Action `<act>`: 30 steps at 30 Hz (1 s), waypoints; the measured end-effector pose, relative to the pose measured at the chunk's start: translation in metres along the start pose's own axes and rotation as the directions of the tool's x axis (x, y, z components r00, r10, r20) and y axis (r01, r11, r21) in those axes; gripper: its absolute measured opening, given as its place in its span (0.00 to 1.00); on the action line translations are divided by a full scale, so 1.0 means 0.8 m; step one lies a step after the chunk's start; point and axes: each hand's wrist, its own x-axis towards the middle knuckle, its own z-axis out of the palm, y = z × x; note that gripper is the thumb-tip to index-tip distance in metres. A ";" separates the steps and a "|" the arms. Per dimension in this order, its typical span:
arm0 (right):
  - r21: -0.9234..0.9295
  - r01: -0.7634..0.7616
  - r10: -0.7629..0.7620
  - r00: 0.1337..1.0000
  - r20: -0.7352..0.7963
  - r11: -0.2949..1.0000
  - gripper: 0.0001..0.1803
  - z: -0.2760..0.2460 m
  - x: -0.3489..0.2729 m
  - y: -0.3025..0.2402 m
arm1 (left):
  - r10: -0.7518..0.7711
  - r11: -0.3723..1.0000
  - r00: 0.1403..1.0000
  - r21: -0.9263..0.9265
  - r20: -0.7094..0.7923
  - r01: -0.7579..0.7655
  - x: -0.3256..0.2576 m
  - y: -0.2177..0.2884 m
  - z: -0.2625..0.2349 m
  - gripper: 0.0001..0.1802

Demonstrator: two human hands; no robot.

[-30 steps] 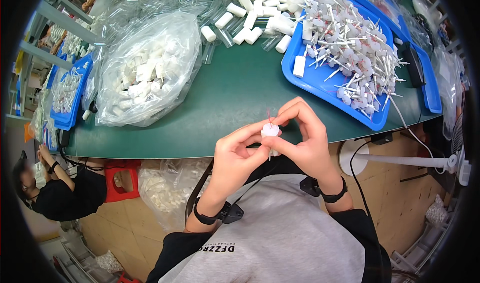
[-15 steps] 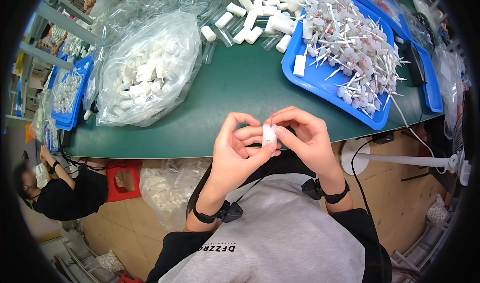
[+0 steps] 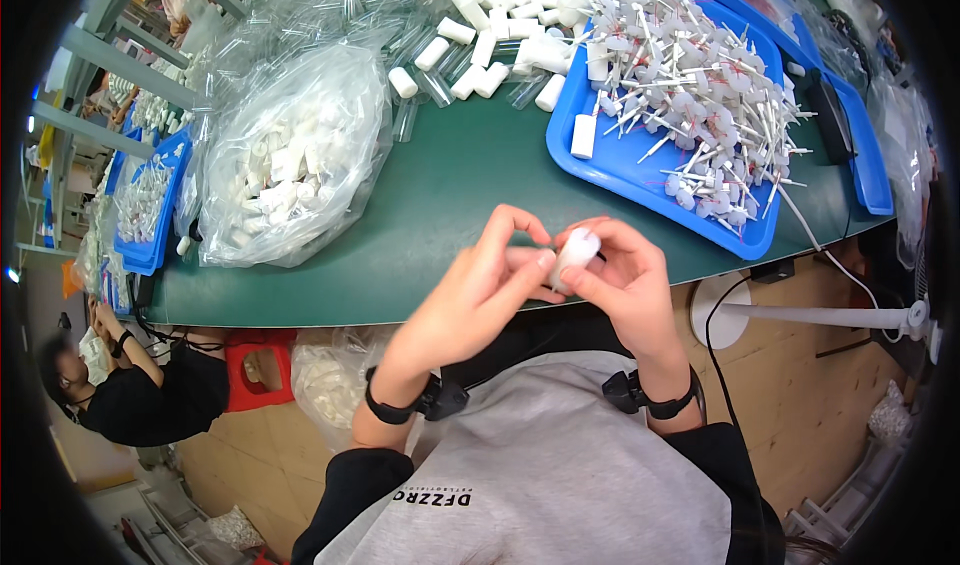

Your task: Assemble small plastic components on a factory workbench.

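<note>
Above the table's near edge, a short white plastic cylinder [image 3: 577,249] is tilted between my two hands. My right hand [image 3: 625,270] is closed around it, with the thumb across its lower part and the fingers behind. From the other side, my left hand [image 3: 505,270] has its thumb and curled fingers against the cylinder's left side, slightly blurred. Finer detail on the cylinder is hidden by the fingers. To the right of my hands is a blue tray [image 3: 610,180] heaped with white stick-like parts [image 3: 700,115] that have translucent discs and thin red wires.
A clear bag [image 3: 290,165] of white cylinders lies on the green table [image 3: 440,185]. Behind are loose white cylinders [image 3: 490,50] and clear tubes [image 3: 330,15]. A white cylinder [image 3: 583,137] stands in the tray's corner. Another person [image 3: 150,385] sits at left near a red stool [image 3: 255,365].
The white cylinder has moved slightly right and tipped over in my right hand's fingers. My left hand has turned, its forearm reaching in more from the left. The view has shifted slightly.
</note>
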 end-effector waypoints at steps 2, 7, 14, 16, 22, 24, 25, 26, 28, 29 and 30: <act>0.007 0.048 -0.048 0.996 -0.072 0.999 0.16 -0.006 0.000 -0.001 | 0.041 0.992 0.998 0.122 -0.041 -0.036 0.010 0.018 -0.012 0.10; 0.049 0.030 -0.022 0.986 -0.168 0.998 0.16 -0.023 -0.001 -0.006 | 0.179 0.713 0.977 0.700 -0.113 -0.049 0.055 0.076 -0.054 0.12; 0.055 0.016 -0.009 0.992 -0.127 0.998 0.17 -0.020 -0.003 -0.007 | 0.461 0.153 0.887 0.988 -0.039 -0.036 0.153 0.042 -0.071 0.15; 0.052 -0.004 0.011 0.991 -0.135 0.999 0.17 -0.021 -0.003 -0.008 | 0.435 0.110 0.897 0.993 -0.084 0.039 0.165 0.030 -0.061 0.16; 0.049 0.076 -0.069 0.988 -0.137 0.996 0.17 -0.023 -0.007 -0.004 | 0.469 0.004 0.881 0.997 -0.070 0.077 0.143 0.029 -0.046 0.14; 0.017 0.115 -0.112 0.984 -0.142 0.993 0.18 -0.022 -0.006 -0.006 | 0.474 0.026 0.878 0.997 -0.073 0.069 0.110 0.042 -0.038 0.13; 0.001 0.134 -0.132 0.981 -0.143 0.991 0.19 -0.020 -0.006 -0.007 | 0.447 0.079 0.890 0.995 -0.094 0.066 0.091 0.050 -0.034 0.12; -0.004 0.160 -0.159 0.977 -0.145 0.987 0.19 -0.021 -0.005 -0.007 | 0.416 0.131 0.902 0.989 -0.112 0.062 0.075 0.055 -0.030 0.12; -0.013 0.213 -0.213 0.966 -0.144 0.977 0.18 -0.021 -0.004 -0.009 | 0.263 0.343 0.945 0.935 -0.193 0.095 0.045 0.064 -0.023 0.11; -0.015 0.241 -0.240 0.960 -0.143 0.971 0.18 -0.017 -0.002 -0.012 | 0.181 0.441 0.958 0.889 -0.221 0.122 0.033 0.065 -0.020 0.10; -0.021 0.281 -0.281 0.951 -0.126 0.959 0.18 -0.016 0.001 -0.011 | 0.165 0.481 0.963 0.869 -0.215 0.111 0.023 0.061 -0.019 0.10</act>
